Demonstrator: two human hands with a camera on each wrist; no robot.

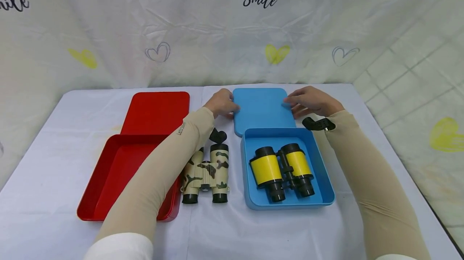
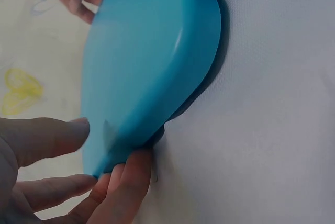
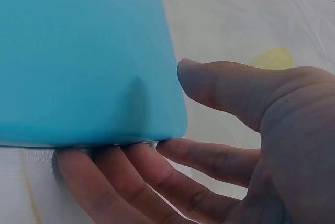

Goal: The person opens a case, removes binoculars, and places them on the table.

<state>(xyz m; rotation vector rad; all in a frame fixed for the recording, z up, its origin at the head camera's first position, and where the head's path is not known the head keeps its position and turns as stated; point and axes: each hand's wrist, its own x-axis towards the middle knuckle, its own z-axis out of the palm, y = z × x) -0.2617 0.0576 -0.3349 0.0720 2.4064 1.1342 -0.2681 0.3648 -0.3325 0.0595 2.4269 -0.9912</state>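
Note:
In the head view a blue lid (image 1: pixel 262 109) lies behind the blue box, its front edge close to the box's back rim. My left hand (image 1: pixel 222 104) is at its left edge; the left wrist view has the fingertips (image 2: pixel 137 169) touching the lid's side from below, thumb held off the top. On the opposite edge is my right hand (image 1: pixel 313 101). Its fingertips (image 3: pixel 78 164) touch under the rim in the right wrist view, while the thumb stays apart. Inside the blue box (image 1: pixel 250 201) rest yellow and black binoculars (image 1: pixel 266 169).
Camouflage binoculars (image 1: pixel 219 171) lie between the boxes, beneath my left forearm in the head view. At left stands a red box (image 1: pixel 105 183), with a red lid (image 1: pixel 156 111) behind it. A white cloth (image 1: pixel 282 236) covers the table, and a printed curtain (image 1: pixel 217 30) hangs behind.

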